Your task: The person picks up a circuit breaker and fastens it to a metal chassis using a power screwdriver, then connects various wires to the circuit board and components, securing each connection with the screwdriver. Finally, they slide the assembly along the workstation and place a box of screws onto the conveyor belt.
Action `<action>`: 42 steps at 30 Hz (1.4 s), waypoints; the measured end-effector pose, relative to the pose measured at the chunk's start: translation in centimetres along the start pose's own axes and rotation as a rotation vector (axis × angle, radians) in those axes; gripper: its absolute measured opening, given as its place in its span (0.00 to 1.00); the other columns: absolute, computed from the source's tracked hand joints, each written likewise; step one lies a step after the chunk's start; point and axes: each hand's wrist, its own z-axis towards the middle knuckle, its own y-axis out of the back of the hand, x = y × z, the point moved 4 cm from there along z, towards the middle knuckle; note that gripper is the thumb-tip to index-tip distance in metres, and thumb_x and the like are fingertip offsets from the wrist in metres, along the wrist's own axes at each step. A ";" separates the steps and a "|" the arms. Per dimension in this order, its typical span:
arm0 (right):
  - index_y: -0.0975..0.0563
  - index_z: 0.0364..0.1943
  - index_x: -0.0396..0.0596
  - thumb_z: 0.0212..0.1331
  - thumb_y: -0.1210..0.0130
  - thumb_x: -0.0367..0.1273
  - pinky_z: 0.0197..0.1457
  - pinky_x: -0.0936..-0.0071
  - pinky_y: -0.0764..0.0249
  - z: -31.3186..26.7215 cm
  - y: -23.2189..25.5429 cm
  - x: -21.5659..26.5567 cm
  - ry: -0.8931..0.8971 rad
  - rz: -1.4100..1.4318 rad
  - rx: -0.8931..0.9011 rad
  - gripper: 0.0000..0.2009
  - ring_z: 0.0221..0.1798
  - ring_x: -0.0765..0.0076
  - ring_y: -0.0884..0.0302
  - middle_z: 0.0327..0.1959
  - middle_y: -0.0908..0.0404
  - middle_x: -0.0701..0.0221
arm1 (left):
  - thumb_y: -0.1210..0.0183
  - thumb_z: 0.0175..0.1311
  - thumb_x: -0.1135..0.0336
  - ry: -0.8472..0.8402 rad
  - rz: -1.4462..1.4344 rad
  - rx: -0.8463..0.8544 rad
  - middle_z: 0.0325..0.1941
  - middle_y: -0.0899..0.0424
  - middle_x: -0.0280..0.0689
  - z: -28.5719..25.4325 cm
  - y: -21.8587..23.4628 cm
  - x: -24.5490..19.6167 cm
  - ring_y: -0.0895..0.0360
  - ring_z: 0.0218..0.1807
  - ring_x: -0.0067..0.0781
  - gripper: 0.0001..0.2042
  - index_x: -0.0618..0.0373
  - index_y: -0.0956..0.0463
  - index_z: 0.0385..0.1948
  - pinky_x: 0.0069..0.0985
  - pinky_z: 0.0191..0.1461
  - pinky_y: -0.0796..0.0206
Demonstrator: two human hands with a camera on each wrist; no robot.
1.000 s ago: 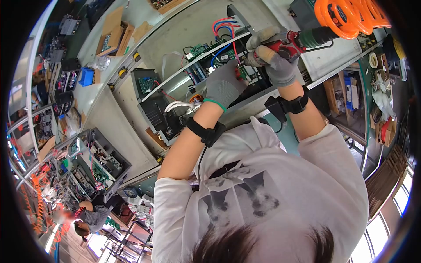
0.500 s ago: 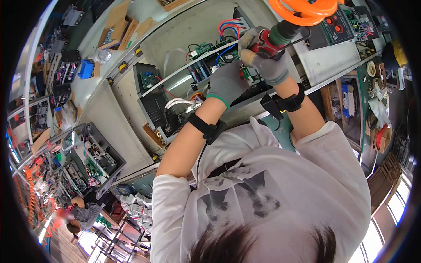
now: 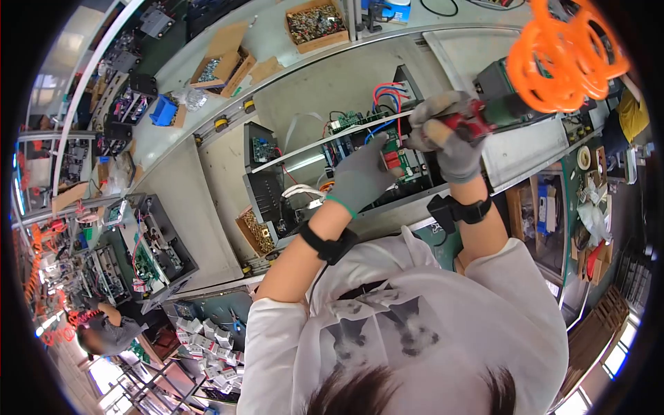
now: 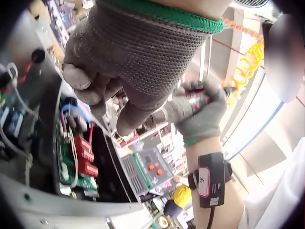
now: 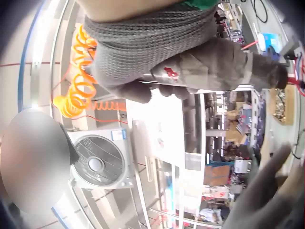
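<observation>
My gloved right hand (image 3: pixel 453 146) grips a red air screwdriver (image 3: pixel 473 123) with an orange coiled hose (image 3: pixel 550 72) at its back end. Tape-wrapped grey covers the tool's front in the right wrist view. Below lies an open black metal chassis (image 3: pixel 265 197) holding a green circuit board with red blocks (image 4: pixel 85 156) and red and blue wires (image 3: pixel 391 97). My gloved left hand (image 3: pixel 364 174) hovers over that chassis, left of the tool, its fingers loosely bent in the left wrist view. In the right wrist view the left hand (image 5: pixel 267 196) appears with fingers extended, apart from the tool.
Cardboard boxes of small metal parts (image 3: pixel 316 28) stand on the bench behind the chassis. Another box of screws (image 3: pixel 257 232) sits by its left end. More open chassis (image 3: pixel 158 242) line the left side. A grey control unit with red buttons (image 4: pixel 152 168) stands beyond the right end.
My left hand has drawn back leftward from the tool's tip, uncovering the red blocks. The right hand still holds the tool, now leaning more to the right. The head view has shifted.
</observation>
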 end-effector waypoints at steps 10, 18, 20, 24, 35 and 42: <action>0.22 0.38 0.45 0.47 0.36 0.35 0.28 0.79 0.32 7.8 13.1 -6.8 -0.553 -0.952 -0.154 0.14 0.24 0.80 0.27 0.25 0.21 0.72 | 0.43 0.53 0.53 0.517 0.346 -0.819 0.37 0.22 0.52 -11.9 8.2 19.8 0.23 0.41 0.50 0.25 0.61 0.30 0.48 0.40 0.44 0.33; 0.23 0.43 0.45 0.40 0.32 0.32 0.34 0.76 0.29 10.6 12.4 -11.2 -0.523 -1.277 0.029 0.22 0.30 0.76 0.26 0.29 0.20 0.71 | 0.45 0.43 0.63 0.574 -0.042 -0.426 0.27 0.20 0.54 -9.2 9.3 21.8 0.21 0.34 0.53 0.12 0.65 0.21 0.22 0.38 0.42 0.30; 0.24 0.45 0.45 0.35 0.32 0.28 0.36 0.77 0.28 10.6 12.1 -10.8 -0.489 -1.224 0.016 0.25 0.31 0.77 0.26 0.31 0.20 0.71 | 0.44 0.41 0.64 0.576 -0.052 -0.411 0.25 0.20 0.53 -8.5 8.8 23.3 0.21 0.32 0.52 0.11 0.64 0.21 0.20 0.37 0.40 0.29; 0.24 0.44 0.48 0.35 0.35 0.29 0.35 0.75 0.29 10.4 7.6 -7.1 -0.380 -1.453 0.020 0.23 0.28 0.75 0.26 0.26 0.22 0.71 | 0.43 0.40 0.64 0.416 -0.010 -0.502 0.20 0.23 0.52 -9.5 9.0 22.3 0.22 0.26 0.50 0.10 0.64 0.22 0.20 0.38 0.32 0.32; 0.27 0.36 0.41 0.38 0.37 0.28 0.38 0.75 0.27 -8.1 8.7 0.5 0.334 -1.127 -0.419 0.17 0.29 0.73 0.25 0.27 0.22 0.66 | 0.45 0.49 0.75 0.118 -0.292 -0.816 0.27 0.21 0.41 -12.8 2.6 22.9 0.25 0.30 0.29 0.12 0.62 0.24 0.38 0.26 0.39 0.32; 0.27 0.34 0.45 0.43 0.34 0.32 0.37 0.72 0.27 -16.1 8.0 2.3 -0.034 -0.992 -0.591 0.16 0.30 0.64 0.24 0.27 0.23 0.64 | 0.49 0.61 0.73 -0.138 0.021 -0.623 0.54 0.25 0.49 -14.5 -2.8 28.8 0.25 0.50 0.43 0.17 0.68 0.32 0.52 0.34 0.53 0.34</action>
